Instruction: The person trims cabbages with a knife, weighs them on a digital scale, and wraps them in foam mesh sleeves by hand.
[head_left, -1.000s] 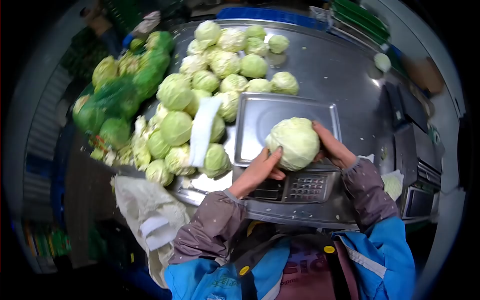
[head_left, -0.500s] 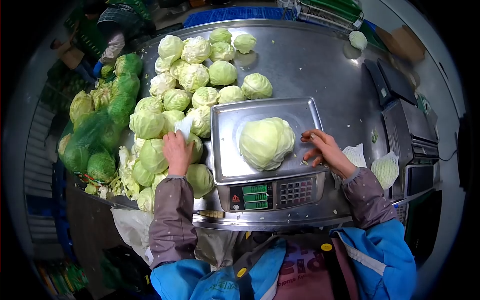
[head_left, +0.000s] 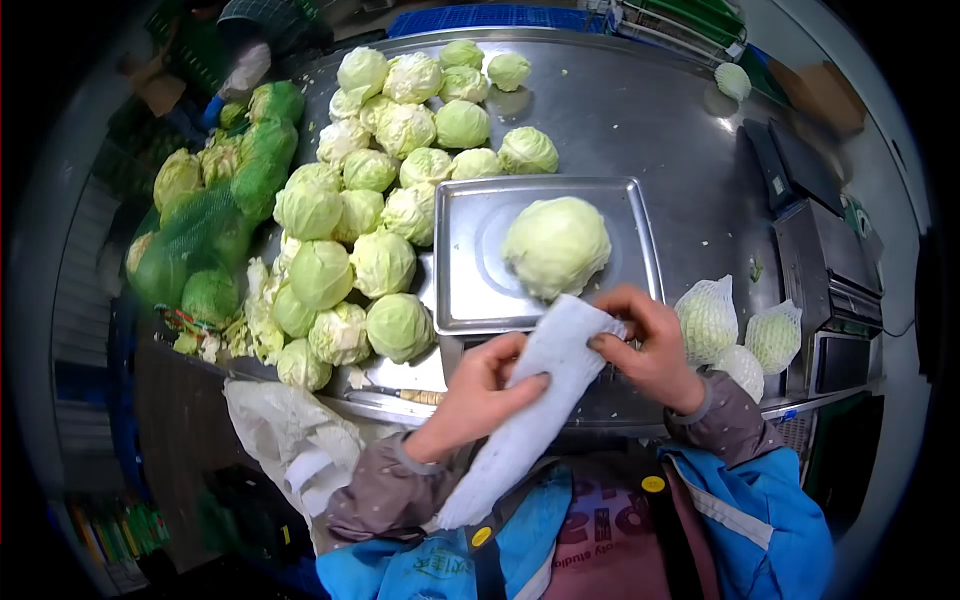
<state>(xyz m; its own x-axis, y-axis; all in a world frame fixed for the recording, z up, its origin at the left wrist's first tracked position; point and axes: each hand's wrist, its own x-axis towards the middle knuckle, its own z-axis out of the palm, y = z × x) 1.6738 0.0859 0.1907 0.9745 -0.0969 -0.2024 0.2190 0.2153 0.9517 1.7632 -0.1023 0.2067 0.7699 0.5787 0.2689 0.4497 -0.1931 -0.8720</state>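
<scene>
A flat white foam net sleeve (head_left: pixel 535 405) stretches slantwise between my hands, over the front of the scale. My left hand (head_left: pixel 482 392) grips its middle, thumb on top. At its upper end my right hand (head_left: pixel 652 345) pinches the edge between thumb and fingers. Just beyond the sleeve, a pale green cabbage (head_left: pixel 556 245) rests on the steel pan (head_left: pixel 470 300) of the weighing scale, right of the pan's middle. The sleeve and my hands cover most of the scale's display and keys.
Many loose cabbages (head_left: pixel 322 274) are piled left of the scale. Green net sacks (head_left: pixel 190 265) of cabbages lie farther left, near another person's sleeve (head_left: pixel 248 70). Netted cabbages (head_left: pixel 706 318) stand at right beside a dark machine (head_left: pixel 825 260). A wooden-handled knife (head_left: pixel 420 396) lies at the front edge.
My left hand has come from the cabbage pile to the scale's front with the sleeve. My right hand has moved in and taken its upper end. Another netted cabbage shows at right.
</scene>
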